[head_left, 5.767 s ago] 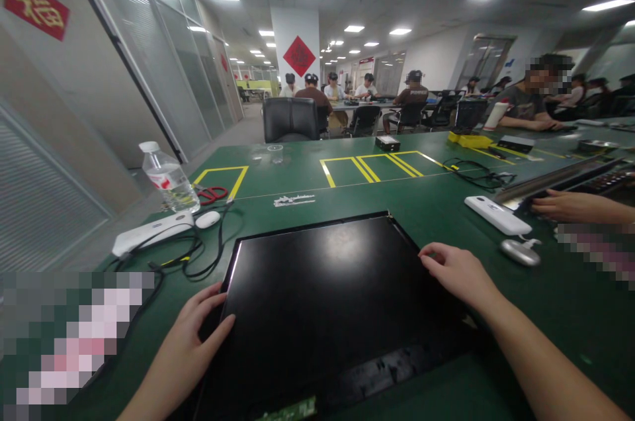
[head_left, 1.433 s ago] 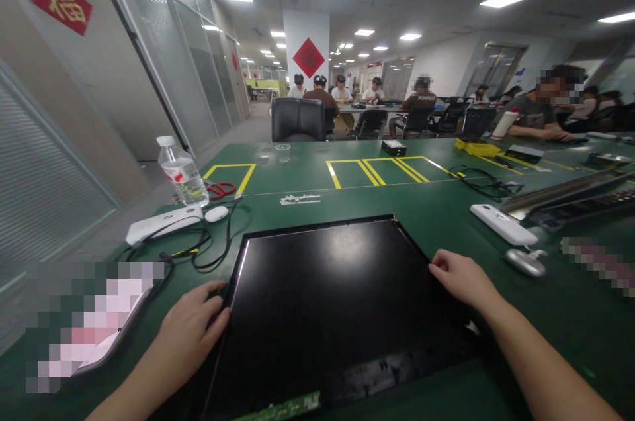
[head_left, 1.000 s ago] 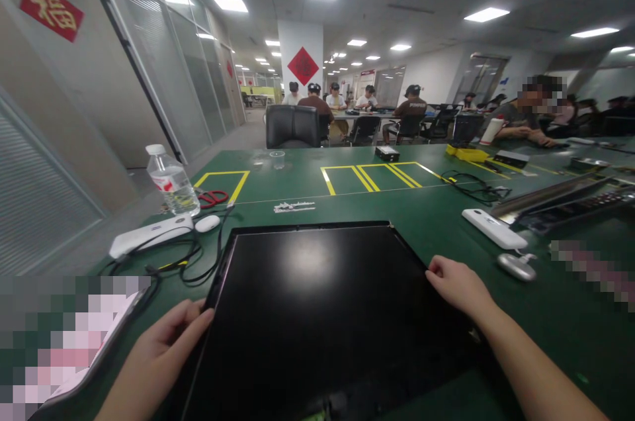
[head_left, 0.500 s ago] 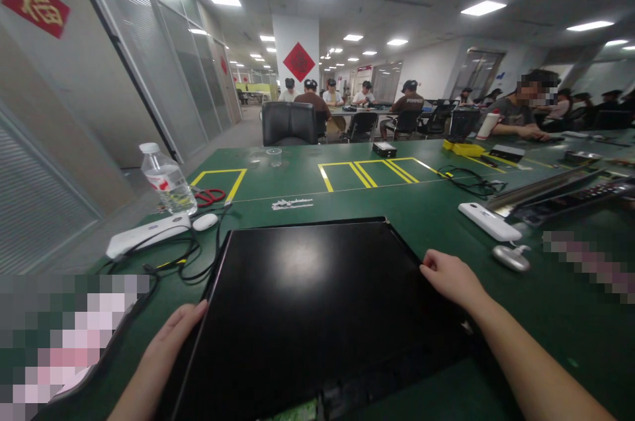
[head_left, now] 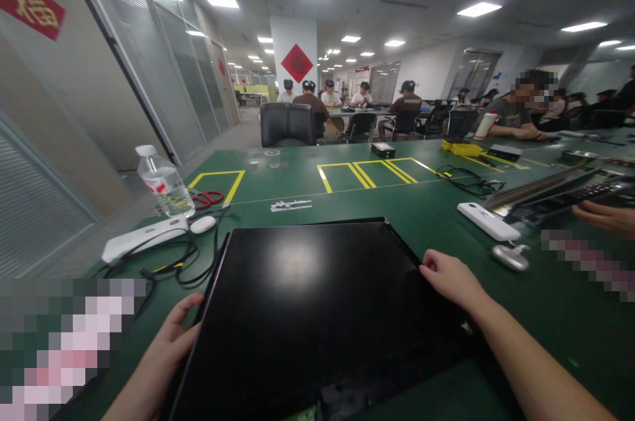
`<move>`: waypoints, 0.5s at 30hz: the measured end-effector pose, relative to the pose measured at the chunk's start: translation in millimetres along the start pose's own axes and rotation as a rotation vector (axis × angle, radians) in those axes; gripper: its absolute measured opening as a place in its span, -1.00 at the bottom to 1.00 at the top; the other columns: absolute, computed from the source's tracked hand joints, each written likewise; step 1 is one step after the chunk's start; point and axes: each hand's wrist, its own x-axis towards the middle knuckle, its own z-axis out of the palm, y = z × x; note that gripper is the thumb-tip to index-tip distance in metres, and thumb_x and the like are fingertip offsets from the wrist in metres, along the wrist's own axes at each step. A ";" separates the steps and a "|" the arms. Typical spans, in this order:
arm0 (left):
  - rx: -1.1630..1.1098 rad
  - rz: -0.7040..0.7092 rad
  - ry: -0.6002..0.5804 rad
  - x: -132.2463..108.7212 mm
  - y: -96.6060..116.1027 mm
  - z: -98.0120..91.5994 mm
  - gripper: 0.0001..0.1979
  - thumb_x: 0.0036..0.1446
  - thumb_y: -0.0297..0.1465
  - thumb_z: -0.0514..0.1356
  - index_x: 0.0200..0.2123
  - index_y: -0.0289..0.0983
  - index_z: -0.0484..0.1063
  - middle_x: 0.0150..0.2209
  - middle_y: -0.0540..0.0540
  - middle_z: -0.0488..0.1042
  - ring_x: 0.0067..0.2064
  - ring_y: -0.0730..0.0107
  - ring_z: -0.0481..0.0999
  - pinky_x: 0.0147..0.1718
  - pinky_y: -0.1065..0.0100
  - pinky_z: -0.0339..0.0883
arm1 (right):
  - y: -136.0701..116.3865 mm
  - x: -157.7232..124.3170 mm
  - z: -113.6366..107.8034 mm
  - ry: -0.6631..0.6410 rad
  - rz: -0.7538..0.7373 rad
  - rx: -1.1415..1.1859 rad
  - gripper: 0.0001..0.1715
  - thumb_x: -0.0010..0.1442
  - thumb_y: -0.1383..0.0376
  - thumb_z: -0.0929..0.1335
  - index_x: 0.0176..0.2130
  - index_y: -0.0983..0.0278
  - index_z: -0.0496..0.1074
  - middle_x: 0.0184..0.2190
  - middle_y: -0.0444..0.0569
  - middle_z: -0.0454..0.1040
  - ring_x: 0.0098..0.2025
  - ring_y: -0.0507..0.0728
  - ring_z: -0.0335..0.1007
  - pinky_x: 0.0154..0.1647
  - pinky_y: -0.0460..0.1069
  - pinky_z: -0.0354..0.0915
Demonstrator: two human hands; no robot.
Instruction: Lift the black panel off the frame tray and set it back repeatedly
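A large black display panel, glossy with a bright light reflection, lies in front of me within a thin black frame. My left hand is closed at the panel's left edge, with part of its fingers hidden beneath or behind that edge. On the opposite side, my right hand pinches the right edge between thumb and curled fingers. Along the near side runs a dark strip, where a bit of green circuit board shows at the bottom of the view.
Left of the panel are a water bottle, red-handled scissors, a white device and black cables. White strips lie beyond it. A white bar-shaped device sits at right, near another person's hand.
My left hand has shifted its fingers along the left edge, its thumb and a finger now spread apart. The right hand keeps its place. Another person's hand has appeared at far right.
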 end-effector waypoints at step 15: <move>0.180 -0.071 -0.055 -11.4 20.5 3.8 -0.26 -0.64 0.03 0.52 -0.23 -0.03 0.55 -0.33 0.06 0.72 -0.26 0.06 0.69 -0.25 0.26 0.54 | 4.1 2.1 4.0 0.000 -0.031 0.019 -0.87 0.14 0.24 0.27 -0.44 0.19 0.33 -0.45 -0.07 0.50 -0.39 0.11 0.40 -0.41 -0.05 0.09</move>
